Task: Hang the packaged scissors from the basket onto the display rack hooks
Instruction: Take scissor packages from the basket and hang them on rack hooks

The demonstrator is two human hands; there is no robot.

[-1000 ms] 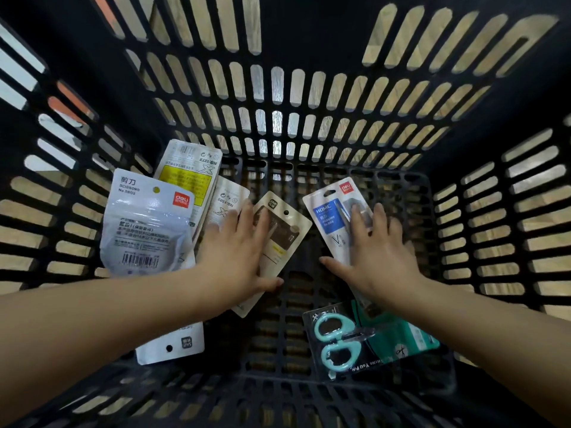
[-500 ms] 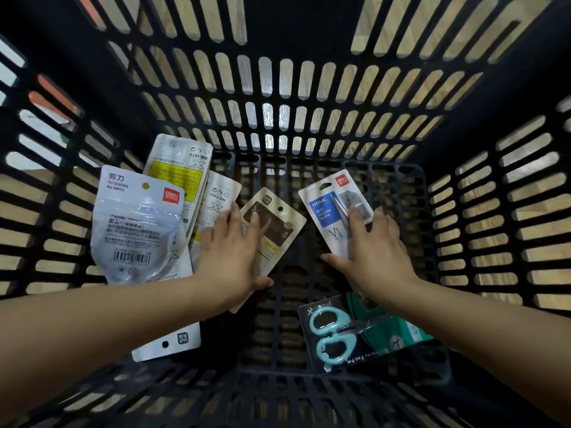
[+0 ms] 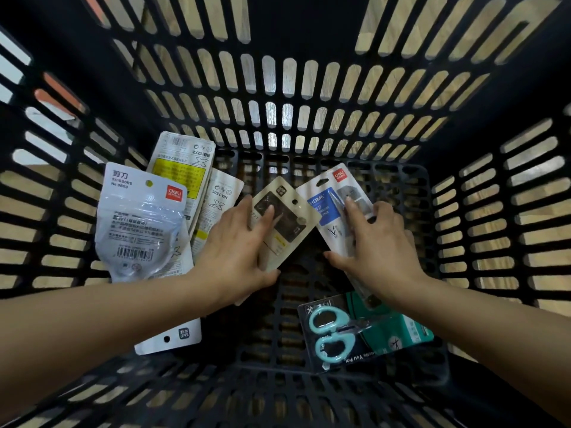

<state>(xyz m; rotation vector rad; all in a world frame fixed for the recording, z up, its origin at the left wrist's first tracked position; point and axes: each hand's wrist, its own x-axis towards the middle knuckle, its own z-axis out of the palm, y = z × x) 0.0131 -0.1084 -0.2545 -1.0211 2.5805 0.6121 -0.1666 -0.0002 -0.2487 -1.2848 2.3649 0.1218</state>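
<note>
Both of my hands reach into a black slotted basket (image 3: pixel 309 88) holding several packaged scissors. My left hand (image 3: pixel 234 254) holds a beige packet (image 3: pixel 287 217), fingers laid over its face and thumb at its lower edge. My right hand (image 3: pixel 380 248) holds a white and blue packet (image 3: pixel 324 205) the same way, with its thumb at the packet's left edge. The two packets nearly touch at their upper corners. No display rack or hooks are in view.
A grey pouch (image 3: pixel 139 227), a yellow-labelled packet (image 3: pixel 182 171) and a white packet (image 3: pixel 222 193) lie stacked at the left. A white card (image 3: pixel 173 338) shows under my left forearm. Teal-handled scissors (image 3: pixel 340 332) in a packet lie at the front right. High basket walls surround everything.
My left hand has shifted the beige packet rightward, close to the blue one, and its thumb has closed on the lower edge. My right hand has stayed on the blue packet.
</note>
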